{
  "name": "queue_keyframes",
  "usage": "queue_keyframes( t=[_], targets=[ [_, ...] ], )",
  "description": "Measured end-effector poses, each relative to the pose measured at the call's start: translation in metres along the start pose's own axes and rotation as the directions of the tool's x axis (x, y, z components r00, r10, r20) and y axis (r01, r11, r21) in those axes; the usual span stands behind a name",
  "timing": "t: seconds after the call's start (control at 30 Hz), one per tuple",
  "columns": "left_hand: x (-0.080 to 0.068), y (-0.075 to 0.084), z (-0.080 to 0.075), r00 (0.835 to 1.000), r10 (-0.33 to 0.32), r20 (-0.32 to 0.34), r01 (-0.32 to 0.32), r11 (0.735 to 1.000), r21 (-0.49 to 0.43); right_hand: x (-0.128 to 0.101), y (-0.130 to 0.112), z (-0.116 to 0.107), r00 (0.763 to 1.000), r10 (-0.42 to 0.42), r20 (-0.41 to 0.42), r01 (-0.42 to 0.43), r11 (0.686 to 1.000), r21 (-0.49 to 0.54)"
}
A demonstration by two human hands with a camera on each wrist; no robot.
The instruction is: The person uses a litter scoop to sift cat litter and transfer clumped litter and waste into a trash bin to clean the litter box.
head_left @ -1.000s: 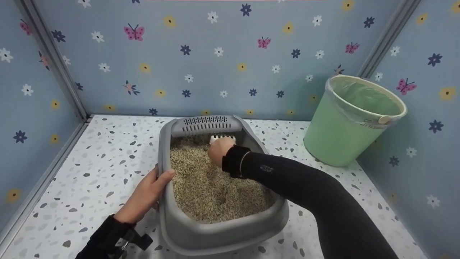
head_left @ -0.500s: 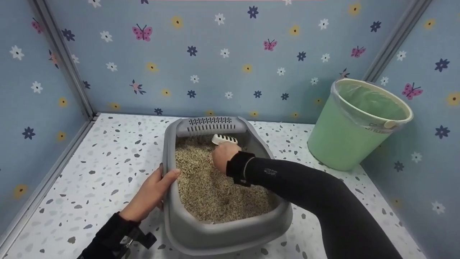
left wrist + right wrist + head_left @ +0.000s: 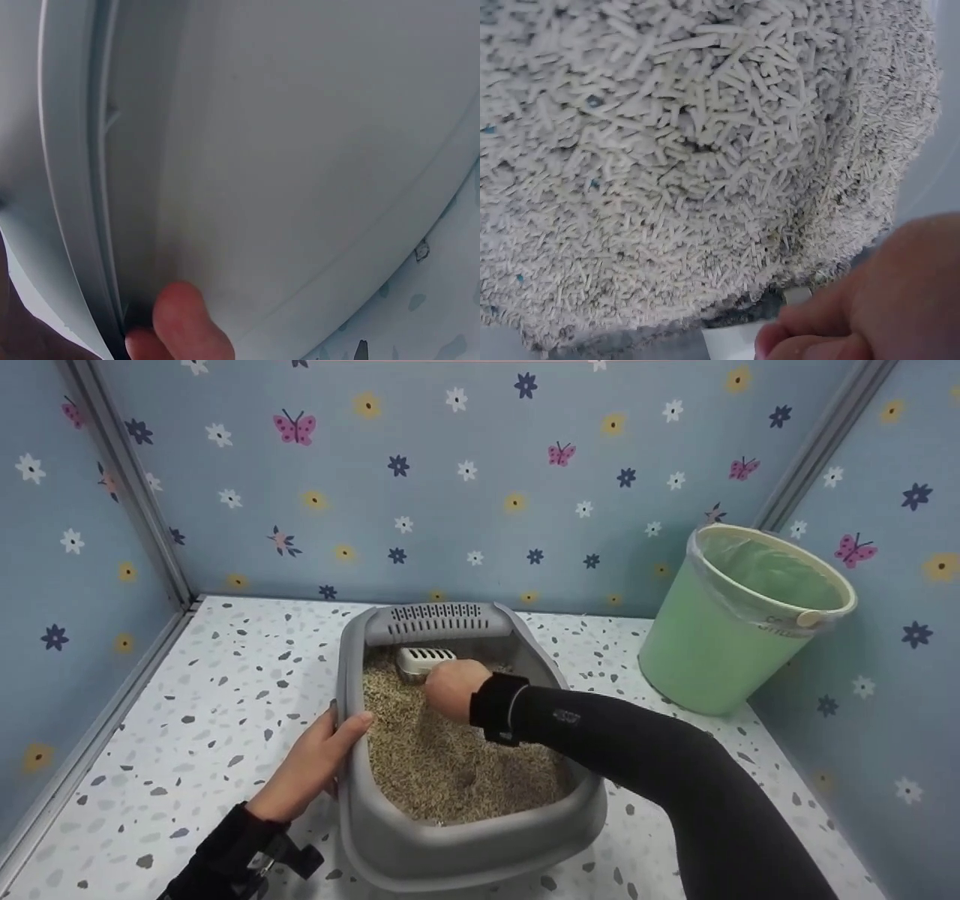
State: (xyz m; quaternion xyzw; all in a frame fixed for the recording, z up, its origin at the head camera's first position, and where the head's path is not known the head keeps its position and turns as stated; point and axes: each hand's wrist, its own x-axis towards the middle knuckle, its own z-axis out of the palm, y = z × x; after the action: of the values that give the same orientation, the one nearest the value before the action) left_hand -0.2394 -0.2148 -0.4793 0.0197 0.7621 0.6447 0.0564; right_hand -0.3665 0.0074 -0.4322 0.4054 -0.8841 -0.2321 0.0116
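White slotted scoop (image 3: 426,660): inside the grey tray (image 3: 472,851), toward its far left corner, slotted head near the far wall and just above or touching the litter (image 3: 442,765); contact cannot be judged. Right hand (image 3: 456,690): fingers closed on the scoop, apparently at the handle, though in the right wrist view only a white piece shows at the fingertips, cut off by the frame edge. Litter seen there as pale, short rod-shaped pellets with a few blue specks; surface uneven.

Left hand (image 3: 304,769): grips the tray's left rim, thumb over the top, fingers outside; left wrist view shows fingertips by the outer wall, below the lip.

Tray stands on a speckled white surface (image 3: 210,697); far end perforated. Green bin (image 3: 712,652), lined with a clear bag, stands to the right, apart from the tray. Behind: blue panels (image 3: 337,457) printed with flowers and butterflies. Black sleeve (image 3: 622,742) on the right arm.
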Motion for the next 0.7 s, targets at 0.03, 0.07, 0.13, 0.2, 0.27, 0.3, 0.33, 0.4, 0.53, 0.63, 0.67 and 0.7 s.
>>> queue_keyframes(
  t=[0.03, 0.07, 0.13, 0.2, 0.27, 0.3, 0.33, 0.4, 0.53, 0.63, 0.67, 0.7],
  targets=[
    [0.0, 0.0, 0.0, 1.0, -0.003, -0.001, 0.003, 1.0, 0.003, -0.005, 0.001, -0.002, 1.0, -0.017, 0.001, 0.017, 1.0, 0.0],
    [0.0, 0.0, 0.0, 1.0, -0.008, -0.004, 0.008, 1.0, 0.007, -0.01, 0.002, -0.003, 0.999, -0.032, -0.009, 0.032, 0.999, -0.001],
    [0.0, 0.001, 0.0, 1.0, -0.01, -0.006, 0.01, 1.0, 0.007, -0.021, 0.003, -0.006, 0.997, -0.068, -0.041, 0.068, 0.998, -0.014],
    [0.0, 0.001, 0.0, 1.0, -0.013, -0.005, 0.013, 1.0, 0.003, -0.031, 0.004, -0.009, 0.994, -0.084, -0.066, 0.083, 0.996, -0.018],
    [0.0, 0.0, 0.001, 1.0, -0.016, 0.001, 0.016, 1.0, 0.0, -0.038, 0.006, -0.013, 0.994, -0.079, -0.08, 0.079, 0.997, -0.006],
    [0.0, 0.0, 0.001, 1.0, -0.017, 0.003, 0.017, 1.0, -0.004, -0.04, 0.007, -0.015, 0.995, -0.065, -0.077, 0.065, 0.998, 0.0],
    [0.0, 0.0, 0.001, 1.0, -0.021, 0.003, 0.021, 1.0, -0.006, -0.041, 0.008, -0.017, 0.996, -0.048, -0.073, 0.048, 0.999, 0.0],
    [0.0, 0.0, 0.0, 1.0, -0.027, -0.003, 0.027, 1.0, -0.001, -0.039, 0.01, -0.019, 0.998, -0.002, -0.066, 0.001, 1.0, -0.024],
    [0.001, 0.0, 0.001, 0.999, -0.04, -0.019, 0.04, 0.999, 0.018, -0.026, 0.01, -0.012, 0.997, 0.066, -0.051, -0.07, 0.994, -0.085],
    [0.0, -0.001, 0.001, 0.998, -0.058, -0.016, 0.058, 0.998, 0.005, -0.011, 0.007, -0.003, 0.996, 0.087, 0.002, -0.087, 0.991, -0.097],
    [0.0, -0.001, 0.002, 0.998, -0.058, -0.014, 0.058, 0.998, -0.001, -0.007, 0.006, -0.001, 0.995, 0.102, 0.012, -0.1, 0.991, -0.091],
    [-0.001, 0.0, 0.002, 0.998, -0.059, -0.014, 0.059, 0.998, -0.007, -0.003, 0.005, 0.001, 0.993, 0.113, 0.019, -0.111, 0.99, -0.084]
  ],
)
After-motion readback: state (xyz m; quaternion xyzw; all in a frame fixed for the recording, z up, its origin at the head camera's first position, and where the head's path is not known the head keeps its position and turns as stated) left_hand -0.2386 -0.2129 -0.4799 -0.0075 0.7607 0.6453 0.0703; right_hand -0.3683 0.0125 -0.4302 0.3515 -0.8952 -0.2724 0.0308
